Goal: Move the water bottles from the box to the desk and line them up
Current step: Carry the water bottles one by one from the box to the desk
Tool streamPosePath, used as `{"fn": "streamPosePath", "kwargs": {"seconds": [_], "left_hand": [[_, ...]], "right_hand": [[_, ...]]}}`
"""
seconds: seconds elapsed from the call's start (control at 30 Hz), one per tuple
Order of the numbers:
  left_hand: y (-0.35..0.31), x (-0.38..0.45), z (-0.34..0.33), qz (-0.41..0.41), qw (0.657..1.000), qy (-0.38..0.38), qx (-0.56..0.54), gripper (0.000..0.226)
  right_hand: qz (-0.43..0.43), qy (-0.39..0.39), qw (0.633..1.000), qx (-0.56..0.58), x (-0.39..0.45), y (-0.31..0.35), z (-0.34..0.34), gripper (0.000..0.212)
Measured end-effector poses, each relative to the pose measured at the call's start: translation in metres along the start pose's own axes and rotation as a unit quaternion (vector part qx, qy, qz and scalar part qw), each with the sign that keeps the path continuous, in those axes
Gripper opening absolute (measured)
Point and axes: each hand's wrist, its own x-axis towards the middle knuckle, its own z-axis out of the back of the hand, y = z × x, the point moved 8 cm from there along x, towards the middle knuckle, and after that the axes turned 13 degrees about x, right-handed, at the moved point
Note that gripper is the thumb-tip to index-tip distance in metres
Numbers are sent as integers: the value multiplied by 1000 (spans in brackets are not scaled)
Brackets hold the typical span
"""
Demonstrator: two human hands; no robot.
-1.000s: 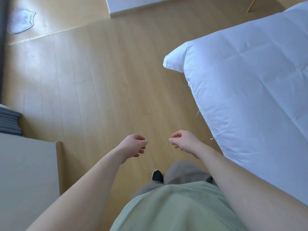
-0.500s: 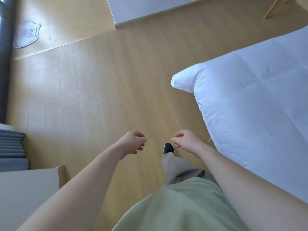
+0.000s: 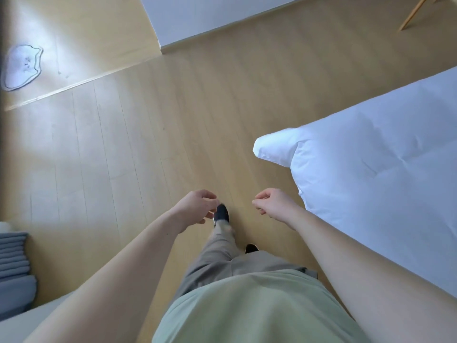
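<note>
While held over the floor (image 3: 138, 144), left hand (image 3: 195, 206) loosely curled, right hand (image 3: 272, 203) likewise, both empty

– What is the person wearing?
– A pale green top (image 3: 249, 308) and khaki-grey trousers (image 3: 222, 253).
– Sleeves?
– None reach the forearms; both arms are bare down to the left hand (image 3: 195, 206) and right hand (image 3: 272, 203).
– And on the feet?
– Black shoes (image 3: 221, 213), the second barely showing.

white duvet (image 3: 371, 169), cat-shaped mat (image 3: 21, 66), wood floor (image 3: 148, 144)
</note>
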Motion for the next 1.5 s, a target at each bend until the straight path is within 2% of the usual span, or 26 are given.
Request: {"fn": "streamPosePath", "kwargs": {"seconds": [0.17, 0.4, 0.5, 0.63, 0.83, 1.0, 1.23, 1.5], "left_hand": [[-41, 68, 52, -14, 1000, 15, 16, 12], [-108, 158, 156, -28, 999, 27, 17, 16], [-140, 191, 197, -33, 999, 32, 13, 19], [-185, 231, 235, -52, 998, 42, 16, 18], [-246, 286, 261, -62, 995, 64, 43, 20], [-305, 339, 281, -55, 993, 76, 70, 25], [-438, 416, 310, -66, 991, 77, 83, 25], [-575, 476, 314, -90, 986, 84, 110, 23]], "right_hand": [[-7, -17, 1000, 11, 57, 52, 23, 30], [-12, -55, 998, 31, 140, 160, 52, 27], [-9, -63, 997, 52, 173, 208, 63, 19], [-16, -79, 994, 75, 207, 254, 86, 21], [-27, -104, 988, 115, 252, 295, 127, 11], [-37, -104, 987, 115, 301, 325, 175, 12], [-37, -101, 990, 96, 374, 389, 282, 23], [-39, -114, 988, 102, 428, 434, 396, 21]]}}
